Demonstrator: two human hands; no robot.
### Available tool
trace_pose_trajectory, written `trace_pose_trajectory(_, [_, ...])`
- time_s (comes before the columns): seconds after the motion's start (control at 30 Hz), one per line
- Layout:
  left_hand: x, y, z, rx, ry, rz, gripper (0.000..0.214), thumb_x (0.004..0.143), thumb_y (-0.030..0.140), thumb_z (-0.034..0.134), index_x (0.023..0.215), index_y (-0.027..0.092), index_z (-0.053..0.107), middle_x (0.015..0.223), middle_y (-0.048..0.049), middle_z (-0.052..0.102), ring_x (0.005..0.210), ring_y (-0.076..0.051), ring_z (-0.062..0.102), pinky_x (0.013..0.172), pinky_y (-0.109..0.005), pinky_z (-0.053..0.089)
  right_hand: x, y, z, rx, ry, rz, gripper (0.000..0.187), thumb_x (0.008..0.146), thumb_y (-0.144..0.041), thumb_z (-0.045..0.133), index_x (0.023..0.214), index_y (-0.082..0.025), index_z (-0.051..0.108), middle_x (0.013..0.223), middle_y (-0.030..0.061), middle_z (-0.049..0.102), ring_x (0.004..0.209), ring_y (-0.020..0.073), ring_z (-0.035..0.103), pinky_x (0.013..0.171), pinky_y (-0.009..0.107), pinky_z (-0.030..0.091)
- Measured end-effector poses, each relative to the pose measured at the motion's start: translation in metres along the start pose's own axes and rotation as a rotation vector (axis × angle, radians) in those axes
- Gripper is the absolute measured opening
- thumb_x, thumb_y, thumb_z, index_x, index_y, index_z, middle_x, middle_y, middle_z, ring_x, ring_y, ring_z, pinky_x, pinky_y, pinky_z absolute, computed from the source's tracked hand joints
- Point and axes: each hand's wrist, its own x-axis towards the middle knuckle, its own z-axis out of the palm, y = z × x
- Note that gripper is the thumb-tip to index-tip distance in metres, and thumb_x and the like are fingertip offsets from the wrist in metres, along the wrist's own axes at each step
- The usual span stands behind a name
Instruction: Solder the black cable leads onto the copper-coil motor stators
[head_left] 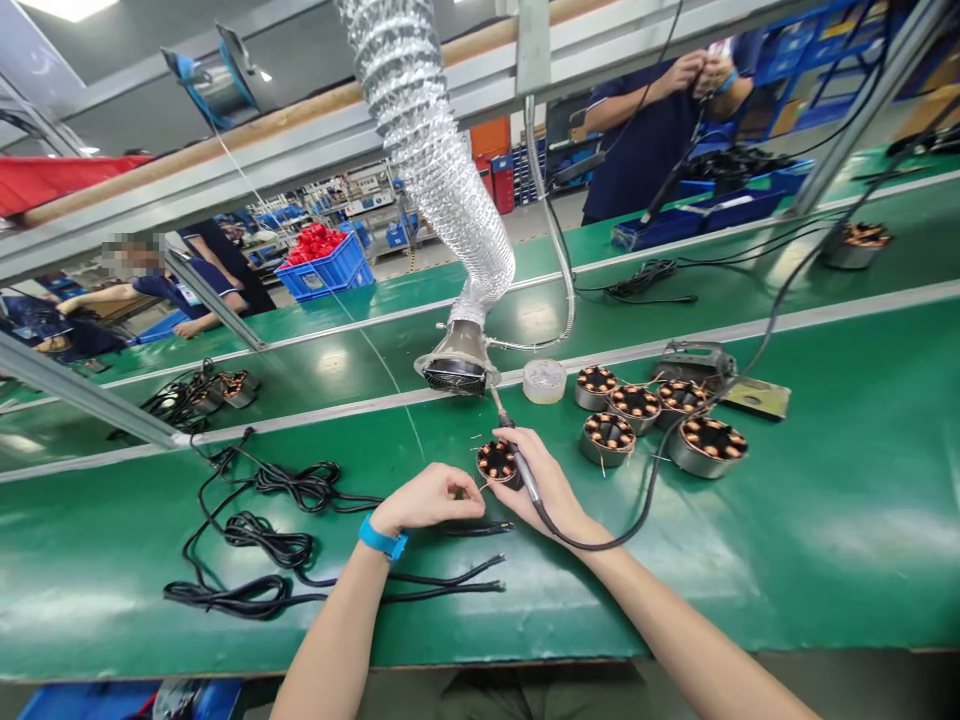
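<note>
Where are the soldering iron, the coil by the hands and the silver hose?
soldering iron [526, 478]: head view, on its black handle.
coil [495, 462]: head view, on its copper-wound top.
silver hose [427, 130]: head view, on its ribbed wall.

Head-worn view, facing forward and down, close over left hand [427, 500], right hand [547, 485], green bench [825, 560] beyond

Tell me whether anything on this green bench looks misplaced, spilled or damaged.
Nothing looks spilled or broken. Only the black cables, left of the left hand, lie in a loose tangle. The right hand holds a soldering iron beside one motor coil; the other coils stand upright together.
</note>
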Motion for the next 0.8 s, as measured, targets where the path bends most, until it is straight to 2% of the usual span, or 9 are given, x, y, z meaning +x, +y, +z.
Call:
trace_pose_trajectory(0.07, [0.001, 0.002, 0.001, -0.051, 0.004, 0.035, 0.039, 0.086, 0.049, 0.062, 0.088, 0.012, 0.075, 0.074, -0.0045, 0.067, 0.064, -0.011, 0.051, 0.06, -0.023, 0.038, 0.0, 0.002, 0.0, -0.018, 0.018, 0.001, 0.061, 0.076, -0.015, 0.069, 0.131, -0.027, 0.047, 0.124, 0.0081, 0.053, 0.111, 0.0249, 0.058, 0.097, 0.038, 0.049])
trace_pose_trajectory(0.13, [0.004, 0.004, 0.003, -0.173, 0.037, 0.037, 0.042, 0.088, 0.05, 0.059, 0.089, 0.011, 0.075, 0.07, -0.0038, 0.063, 0.057, -0.009, 0.044, 0.054, -0.021, 0.032, 0.0, 0.003, 0.0, -0.029, 0.024, 0.001, 0.06, 0.077, -0.015, 0.068, 0.131, -0.027, 0.047, 0.123, 0.0078, 0.054, 0.109, 0.0247, 0.059, 0.096, 0.038, 0.049])
trace_pose_trajectory(0.27, [0.019, 0.006, 0.014, -0.56, 0.133, -0.035, 0.046, 0.083, 0.053, 0.064, 0.088, 0.008, 0.071, 0.061, 0.0016, 0.05, 0.045, -0.003, 0.02, 0.045, -0.022, 0.012, 0.001, 0.003, 0.0, -0.039, -0.008, -0.005, 0.056, 0.078, -0.014, 0.065, 0.13, -0.027, 0.048, 0.121, 0.0073, 0.056, 0.109, 0.0251, 0.058, 0.096, 0.04, 0.049])
trace_pose_trajectory(0.4, [0.026, 0.005, 0.021, -0.698, 0.157, -0.073, 0.045, 0.079, 0.051, 0.069, 0.089, 0.008, 0.069, 0.059, 0.0034, 0.046, 0.043, -0.002, 0.016, 0.044, -0.023, 0.007, 0.001, 0.002, 0.0, -0.049, -0.01, 0.006, 0.057, 0.078, -0.015, 0.066, 0.129, -0.027, 0.047, 0.12, 0.0074, 0.055, 0.108, 0.0257, 0.059, 0.095, 0.04, 0.049])
trace_pose_trajectory(0.5, [0.016, 0.008, 0.013, -0.559, 0.179, -0.079, 0.049, 0.086, 0.055, 0.06, 0.094, 0.008, 0.071, 0.058, 0.0022, 0.05, 0.042, -0.003, 0.019, 0.044, -0.023, 0.01, 0.001, 0.001, 0.0, -0.051, -0.005, -0.001, 0.056, 0.079, -0.016, 0.067, 0.13, -0.027, 0.047, 0.122, 0.0077, 0.054, 0.111, 0.0256, 0.058, 0.097, 0.04, 0.049])
trace_pose_trajectory(0.57, [0.005, 0.012, 0.003, -0.338, 0.232, -0.061, 0.053, 0.091, 0.056, 0.05, 0.09, 0.009, 0.073, 0.057, -0.0002, 0.054, 0.044, -0.006, 0.03, 0.046, -0.023, 0.02, 0.001, 0.001, 0.0, -0.052, -0.005, 0.004, 0.056, 0.08, -0.018, 0.068, 0.131, -0.027, 0.047, 0.123, 0.0083, 0.053, 0.113, 0.0258, 0.057, 0.098, 0.04, 0.049])
trace_pose_trajectory(0.63, [-0.004, 0.014, -0.004, -0.071, 0.263, -0.02, 0.053, 0.093, 0.055, 0.048, 0.08, 0.011, 0.074, 0.061, -0.0029, 0.059, 0.054, -0.01, 0.045, 0.054, -0.023, 0.033, 0.001, 0.001, -0.001, -0.054, -0.005, 0.018, 0.055, 0.081, -0.021, 0.069, 0.131, -0.026, 0.047, 0.123, 0.0088, 0.052, 0.113, 0.0259, 0.057, 0.098, 0.04, 0.049])
trace_pose_trajectory(0.7, [-0.009, 0.014, -0.005, 0.154, 0.203, 0.049, 0.046, 0.091, 0.052, 0.054, 0.077, 0.014, 0.076, 0.069, -0.0042, 0.064, 0.065, -0.014, 0.055, 0.063, -0.025, 0.039, 0.002, 0.001, -0.001, -0.054, -0.005, 0.031, 0.052, 0.083, -0.024, 0.069, 0.131, -0.026, 0.048, 0.123, 0.0088, 0.052, 0.112, 0.0257, 0.058, 0.098, 0.04, 0.049])
trace_pose_trajectory(0.8, [-0.007, 0.008, 0.006, 0.376, 0.042, 0.14, 0.027, 0.083, 0.044, 0.069, 0.085, 0.018, 0.077, 0.079, -0.0039, 0.066, 0.068, -0.015, 0.058, 0.065, -0.025, 0.039, 0.002, 0.001, -0.002, -0.054, 0.004, 0.043, 0.049, 0.084, -0.026, 0.069, 0.129, -0.026, 0.049, 0.122, 0.0084, 0.053, 0.112, 0.0259, 0.058, 0.098, 0.04, 0.049])
